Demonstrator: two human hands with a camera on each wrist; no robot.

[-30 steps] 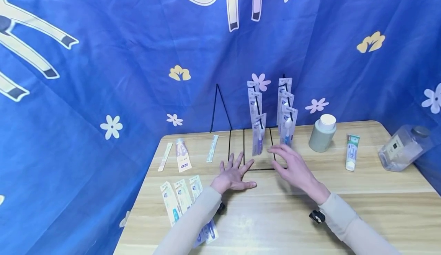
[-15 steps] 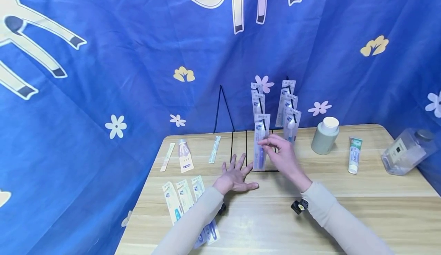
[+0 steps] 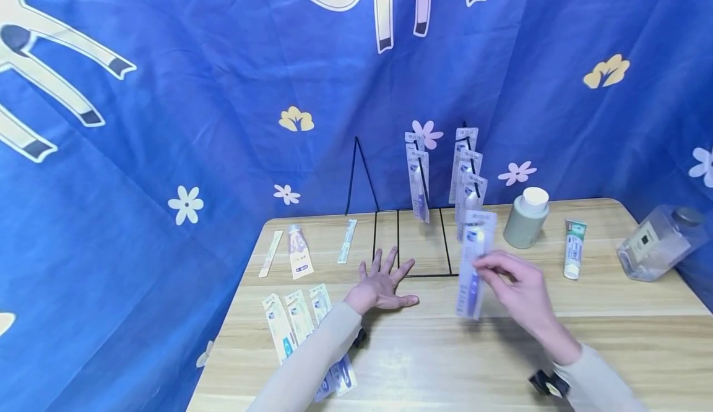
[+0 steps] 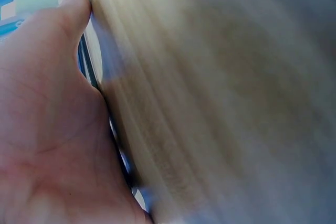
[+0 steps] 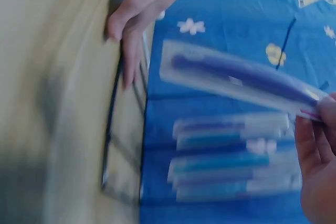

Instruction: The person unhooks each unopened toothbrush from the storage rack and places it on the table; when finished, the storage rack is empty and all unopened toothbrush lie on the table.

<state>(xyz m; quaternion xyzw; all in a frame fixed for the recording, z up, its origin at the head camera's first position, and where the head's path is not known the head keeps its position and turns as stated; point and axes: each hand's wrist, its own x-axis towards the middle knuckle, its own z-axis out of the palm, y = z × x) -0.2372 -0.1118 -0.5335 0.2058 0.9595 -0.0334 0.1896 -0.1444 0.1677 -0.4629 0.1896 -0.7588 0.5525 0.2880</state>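
Against blue cloth, my right hand [image 3: 515, 288] pinches one packaged toothbrush [image 3: 473, 263] off the rack [image 3: 414, 239] (five remain hanging), left hand [image 3: 381, 282] flat, fingers spread.

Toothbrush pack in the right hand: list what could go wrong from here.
1. The right hand pinches the toothbrush pack only at one edge, so the pack, hanging free above the table, might slip or swing.
2. The packs on the wire rack hang close beside it; a sideways move could knock them off their hooks.
3. The left hand lies flat on the rack's base frame; lifting it may let the light rack shift.
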